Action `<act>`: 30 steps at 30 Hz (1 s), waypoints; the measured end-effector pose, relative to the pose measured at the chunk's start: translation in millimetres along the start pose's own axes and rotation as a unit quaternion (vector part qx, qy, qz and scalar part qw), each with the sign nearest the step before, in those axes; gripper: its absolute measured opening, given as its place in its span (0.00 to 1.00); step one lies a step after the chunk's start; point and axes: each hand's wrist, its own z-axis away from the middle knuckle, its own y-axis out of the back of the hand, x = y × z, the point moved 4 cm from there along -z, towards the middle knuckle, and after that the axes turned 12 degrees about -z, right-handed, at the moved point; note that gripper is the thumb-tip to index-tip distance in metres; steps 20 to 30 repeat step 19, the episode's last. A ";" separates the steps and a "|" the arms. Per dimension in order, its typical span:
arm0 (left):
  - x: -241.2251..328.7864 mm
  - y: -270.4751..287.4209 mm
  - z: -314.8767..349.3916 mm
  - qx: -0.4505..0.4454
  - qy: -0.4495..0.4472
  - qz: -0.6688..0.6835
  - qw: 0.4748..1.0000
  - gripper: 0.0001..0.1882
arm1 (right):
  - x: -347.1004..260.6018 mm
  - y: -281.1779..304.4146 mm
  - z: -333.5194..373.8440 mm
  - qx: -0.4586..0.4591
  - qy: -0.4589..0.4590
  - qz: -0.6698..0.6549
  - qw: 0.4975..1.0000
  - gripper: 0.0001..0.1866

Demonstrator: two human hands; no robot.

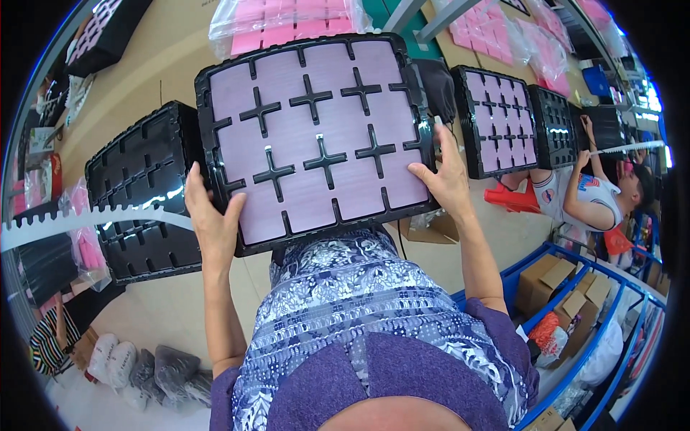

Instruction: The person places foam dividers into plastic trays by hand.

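In front of my body sits a black plastic tray with cross-shaped ribs. Flat lilac pieces fill the spaces between the ribs. My left hand grips the tray's left side near the front corner, thumb over the rim and fingers along the outer wall. At the right side my right hand does the same, its thumb on the rim. The fingers' undersides are hidden behind the tray walls. To the left, close to my left hand, stands another black tray with no lilac pieces visible.
Pink pieces in clear plastic lie beyond the tray on the bench. Further right stand a lilac-filled tray and a black tray, with a co-worker beside them. A blue rack holds cardboard boxes. White bags rest at lower left.
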 end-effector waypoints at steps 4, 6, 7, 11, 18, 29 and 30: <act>-1.7 -1.0 -4.6 -0.022 0.036 -0.095 0.995 0.26 | 4.1 -3.7 1.8 0.029 -0.019 -0.021 0.999 0.30; -11.2 -6.9 -8.6 -0.017 0.017 -0.078 0.997 0.25 | 3.3 -3.7 5.8 0.076 0.027 0.052 0.995 0.26; -17.1 -8.6 -12.3 -0.008 0.010 -0.068 0.998 0.24 | -0.3 -4.0 4.5 0.090 0.038 0.074 0.992 0.26; -26.8 -10.7 -9.8 0.035 0.059 -0.001 0.998 0.24 | -47.2 13.8 6.3 0.175 0.105 0.119 0.972 0.26; 86.4 29.6 -13.2 0.031 0.001 0.199 0.979 0.33 | -17.6 99.1 17.0 0.196 0.017 0.009 0.980 0.28; 127.1 18.9 -21.8 -0.009 -0.106 0.142 0.984 0.45 | 9.1 122.4 19.8 0.194 -0.018 -0.010 0.981 0.29; 127.1 18.9 -21.8 -0.009 -0.106 0.142 0.984 0.45 | 9.1 122.4 19.8 0.194 -0.018 -0.010 0.981 0.29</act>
